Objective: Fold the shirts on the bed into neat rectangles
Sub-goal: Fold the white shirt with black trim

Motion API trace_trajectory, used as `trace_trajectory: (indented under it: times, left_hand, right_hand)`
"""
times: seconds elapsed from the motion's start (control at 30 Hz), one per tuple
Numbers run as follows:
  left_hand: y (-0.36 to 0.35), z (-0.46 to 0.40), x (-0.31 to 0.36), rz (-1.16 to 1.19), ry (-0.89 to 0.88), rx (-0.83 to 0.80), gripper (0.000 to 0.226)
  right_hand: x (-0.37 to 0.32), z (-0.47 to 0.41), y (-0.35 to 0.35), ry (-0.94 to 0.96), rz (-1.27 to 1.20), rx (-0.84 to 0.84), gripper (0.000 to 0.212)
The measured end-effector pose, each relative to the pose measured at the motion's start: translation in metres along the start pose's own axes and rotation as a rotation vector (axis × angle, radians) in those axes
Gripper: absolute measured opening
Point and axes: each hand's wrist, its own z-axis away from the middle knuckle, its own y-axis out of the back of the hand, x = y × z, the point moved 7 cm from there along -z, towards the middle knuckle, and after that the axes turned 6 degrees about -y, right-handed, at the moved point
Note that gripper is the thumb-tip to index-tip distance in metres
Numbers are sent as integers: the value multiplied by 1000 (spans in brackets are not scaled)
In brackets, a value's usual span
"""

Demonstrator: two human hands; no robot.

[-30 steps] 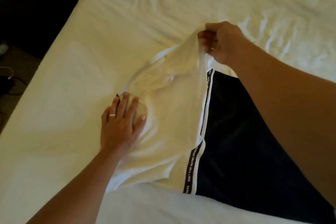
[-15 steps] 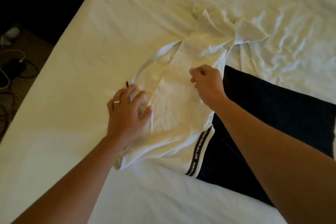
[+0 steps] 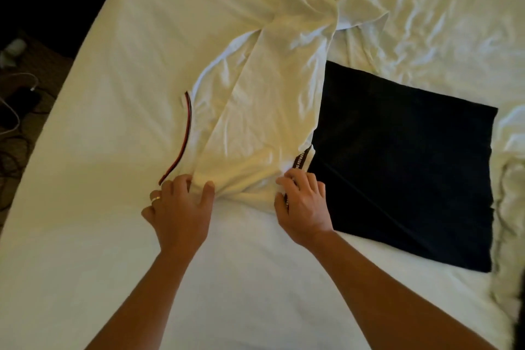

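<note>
head view looks down on a bed (image 3: 85,236) covered in a pale sheet, with a white shirt (image 3: 264,111) lying across its middle. the shirt is folded into a long, narrow shape whose long axis runs from the near edge, by the hands, up and slightly rightward to a bunched, wrinkled end at the far side. a thin red and dark striped trim (image 3: 181,142) curves along its left edge, and a dark band with small lettering (image 3: 301,159) shows at its near right corner.

the left hand (image 3: 179,213) has its fingers curled onto the near left corner of the white shirt, thumb and fingers gathering the cloth into a pinch; a ring sits on one finger. the right hand (image 3: 304,204) grips the near right corner, fingers curled over the cloth at the lettered band.

just to the right of the white shirt, touching its edge, a black shirt (image 3: 397,159) lies flat as a neat rectangle, tilted so its far edge slopes down to the right. the sheet beyond it is rumpled. off the left side of the bed, cables (image 3: 14,111) lie on a dark floor.
</note>
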Motion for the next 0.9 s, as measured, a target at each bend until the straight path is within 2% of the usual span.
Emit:
trace_trajectory:
  times: [0.1,0.2,0.37,0.47,0.57,0.63,0.7,0.8,0.83,0.9]
  left_hand:
    - [5,5,-1,61,15,18,37]
    - [3,2,-5,229,98,-24,21]
    - [11,1,-17,539,153,42,8]
    - [17,0,-29,701,182,68,9]
    - [19,-2,-45,693,229,32,13]
    - [17,-6,-58,625,253,11,16]
    - [17,-11,-63,514,250,6,13]
    - [18,-9,-52,385,275,31,17]
    - [18,-8,-47,347,300,46,19]
    - [17,-3,-38,323,337,64,24]
  right_hand:
    - [7,26,-1,29,48,-34,22]
    - [15,43,-7,75,123,-104,31]
    - [11,43,-7,61,69,-137,19]
    - [7,43,-9,62,8,-303,22]
    - [12,47,-7,-14,-79,-462,15]
    - [16,43,2,-52,-170,-397,14]
    - [26,32,18,-75,-240,-185,16]
    - [55,13,42,-221,-314,82,15]
    - [65,6,44,-274,-293,104,15]
    - [82,-7,40,-360,-198,18,29]
